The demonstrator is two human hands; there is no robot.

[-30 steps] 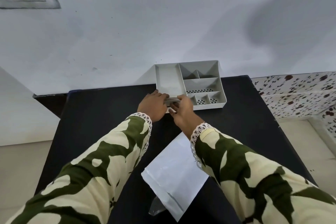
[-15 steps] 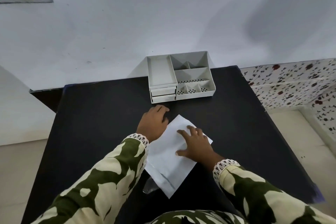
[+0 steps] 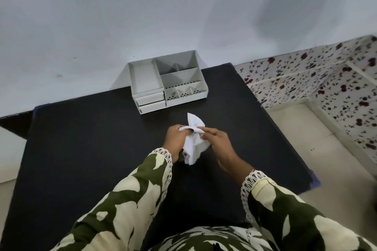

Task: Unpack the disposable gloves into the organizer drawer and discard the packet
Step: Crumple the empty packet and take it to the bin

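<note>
packet - crumpled white paper | organizer - smooth matt plastic | table - matt black

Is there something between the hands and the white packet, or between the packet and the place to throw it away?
Nothing separates them: the left hand and right hand both hold the crumpled packet above the black table. No bin is in view, so that path cannot be judged.

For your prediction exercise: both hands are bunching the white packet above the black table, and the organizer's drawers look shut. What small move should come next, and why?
Probably finish crumpling the packet into a tight ball, then carry it off the black table. The left hand and right hand both grip it, one corner still sticks up, the organizer drawers look closed, and no bin is in view.
</note>
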